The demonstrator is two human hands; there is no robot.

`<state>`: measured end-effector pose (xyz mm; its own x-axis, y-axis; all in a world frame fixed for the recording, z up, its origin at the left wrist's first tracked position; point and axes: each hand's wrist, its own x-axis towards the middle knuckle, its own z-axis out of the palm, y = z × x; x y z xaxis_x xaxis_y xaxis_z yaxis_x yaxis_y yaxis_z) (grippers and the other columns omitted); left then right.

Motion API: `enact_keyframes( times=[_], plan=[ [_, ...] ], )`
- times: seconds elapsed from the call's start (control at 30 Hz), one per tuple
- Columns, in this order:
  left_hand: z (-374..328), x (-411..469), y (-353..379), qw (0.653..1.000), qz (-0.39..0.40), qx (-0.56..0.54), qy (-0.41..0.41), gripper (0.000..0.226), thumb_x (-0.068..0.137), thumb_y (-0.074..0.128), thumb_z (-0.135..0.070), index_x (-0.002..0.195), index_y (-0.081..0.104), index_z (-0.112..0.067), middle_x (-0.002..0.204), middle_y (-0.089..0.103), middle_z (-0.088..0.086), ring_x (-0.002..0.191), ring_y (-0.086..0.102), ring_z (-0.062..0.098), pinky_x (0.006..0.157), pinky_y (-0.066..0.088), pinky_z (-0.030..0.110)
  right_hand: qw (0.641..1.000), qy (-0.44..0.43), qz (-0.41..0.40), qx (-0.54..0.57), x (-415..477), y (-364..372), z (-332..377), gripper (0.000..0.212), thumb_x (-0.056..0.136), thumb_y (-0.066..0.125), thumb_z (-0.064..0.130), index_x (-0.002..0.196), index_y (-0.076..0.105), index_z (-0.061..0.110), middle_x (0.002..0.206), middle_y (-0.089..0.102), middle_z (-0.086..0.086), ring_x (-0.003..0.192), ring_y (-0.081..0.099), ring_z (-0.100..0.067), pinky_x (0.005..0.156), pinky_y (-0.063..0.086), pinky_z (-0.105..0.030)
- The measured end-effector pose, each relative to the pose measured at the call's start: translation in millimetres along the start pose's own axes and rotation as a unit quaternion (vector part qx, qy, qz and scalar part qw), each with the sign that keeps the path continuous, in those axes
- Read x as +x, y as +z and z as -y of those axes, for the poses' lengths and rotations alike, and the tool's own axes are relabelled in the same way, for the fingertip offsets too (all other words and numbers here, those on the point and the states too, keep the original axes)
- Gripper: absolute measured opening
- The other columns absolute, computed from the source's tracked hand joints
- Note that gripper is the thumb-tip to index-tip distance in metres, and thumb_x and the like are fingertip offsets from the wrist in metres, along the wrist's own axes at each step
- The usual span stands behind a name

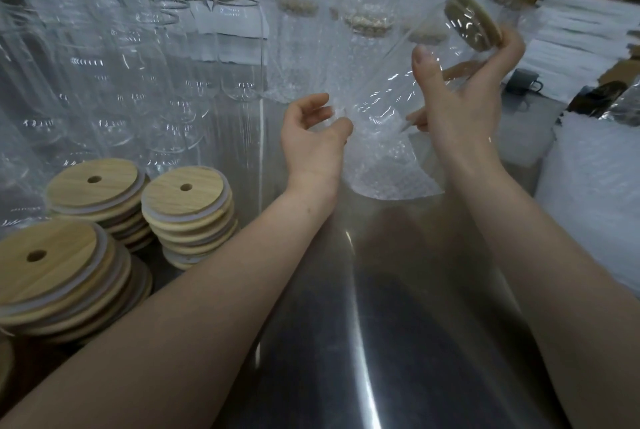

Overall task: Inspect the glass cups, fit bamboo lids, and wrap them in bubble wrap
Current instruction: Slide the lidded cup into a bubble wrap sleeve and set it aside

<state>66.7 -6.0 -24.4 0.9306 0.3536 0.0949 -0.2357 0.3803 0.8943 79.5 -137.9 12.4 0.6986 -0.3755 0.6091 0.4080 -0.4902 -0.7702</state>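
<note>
My right hand (460,93) grips a clear glass cup (398,82) held tilted in the air, its bamboo lid (472,22) fitted and pointing up to the right. My left hand (311,138) pinches the open edge of a bubble wrap bag (384,165) at the cup's base; the bag hangs down to the steel table (398,324). Three stacks of bamboo lids (188,210) with centre holes stand at the lower left.
Rows of bare glass cups (138,75) fill the back left. Wrapped, lidded cups (301,41) stand behind my hands. A pile of bubble wrap bags (595,193) lies at the right, white stacked sheets (581,34) and cardboard boxes beyond. A dark mug (523,82) sits at the far right.
</note>
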Motion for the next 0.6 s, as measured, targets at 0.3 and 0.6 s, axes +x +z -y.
enact_keyframes(
  times=[0.3, 0.6],
  plan=[
    [-2, 6, -4, 0.999, -0.018, 0.003, 0.032, 0.015, 0.087, 0.067, -0.001, 0.086, 0.060, -0.014, 0.075, 0.062, 0.002, 0.065, 0.060, 0.006, 0.065, 0.047, 0.015, 0.998, -0.053, -0.001, -0.026, -7, 3, -5, 0.076, 0.081, 0.068, 0.054, 0.136, 0.030, 0.018, 0.115, 0.045, 0.017, 0.100, 0.054, -0.012, 0.081, 0.047, -0.022],
    [8, -8, -7, 0.936, 0.186, 0.242, 0.174, 0.071, 0.077, 0.072, 0.003, 0.140, 0.041, -0.009, 0.140, 0.044, 0.000, 0.125, 0.038, 0.001, 0.102, 0.025, 0.001, 0.996, 0.008, -0.084, 0.033, -7, 3, -4, 0.082, 0.077, 0.068, 0.056, 0.134, 0.030, 0.012, 0.118, 0.054, 0.002, 0.095, 0.057, -0.016, 0.087, 0.051, -0.037]
  ],
)
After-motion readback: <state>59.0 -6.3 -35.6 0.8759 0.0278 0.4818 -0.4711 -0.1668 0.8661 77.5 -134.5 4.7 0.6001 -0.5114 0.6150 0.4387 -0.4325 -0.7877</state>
